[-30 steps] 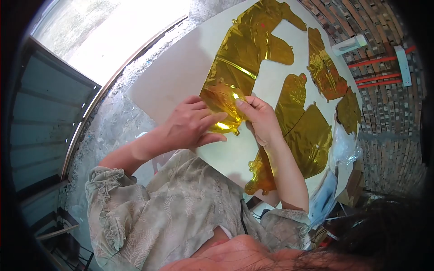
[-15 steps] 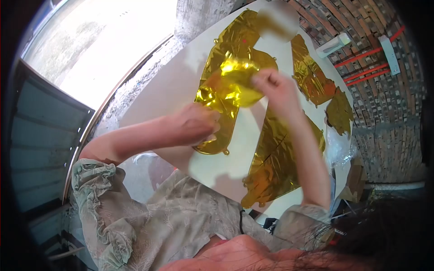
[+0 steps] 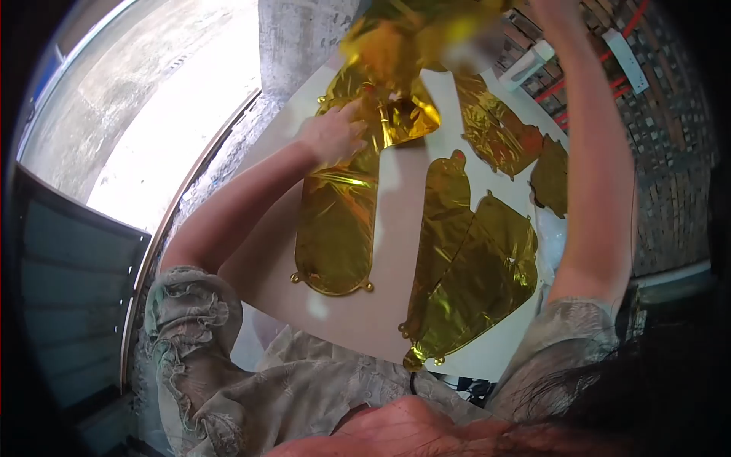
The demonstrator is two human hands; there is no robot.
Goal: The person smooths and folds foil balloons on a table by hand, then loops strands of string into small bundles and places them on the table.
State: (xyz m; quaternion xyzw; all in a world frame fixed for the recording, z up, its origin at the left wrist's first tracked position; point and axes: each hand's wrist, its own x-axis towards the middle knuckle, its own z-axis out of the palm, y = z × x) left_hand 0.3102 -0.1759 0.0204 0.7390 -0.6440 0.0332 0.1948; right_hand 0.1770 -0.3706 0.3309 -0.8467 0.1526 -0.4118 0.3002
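A long gold foil balloon point(image 3: 335, 236), uninflated, lies flat on the pale table point(image 3: 259, 259), small round tabs at its near end. My left hand point(image 3: 335, 137) rests on its upper part with fingers stretched out. Beyond that hand, a raised sheet of gold foil point(image 3: 411, 42) is smeared by motion and covers the far end. My right hand point(image 3: 557, 14) is up at the top edge, partly cut off, to the right of the raised foil. Its fingers are out of sight, so a hold on the foil cannot be made out.
Another flat gold balloon point(image 3: 480, 251) lies at the near right. Farther back are a gold foil piece point(image 3: 495, 129) and a smaller one point(image 3: 550, 179) by the table's right edge. Clear plastic point(image 3: 552, 240) bunches there. A brick wall point(image 3: 670, 167) stands right.
My hands have moved apart: the right went up and away to the top edge, the left forward onto the balloon. The crumpled foil between them is now spread toward the far end.
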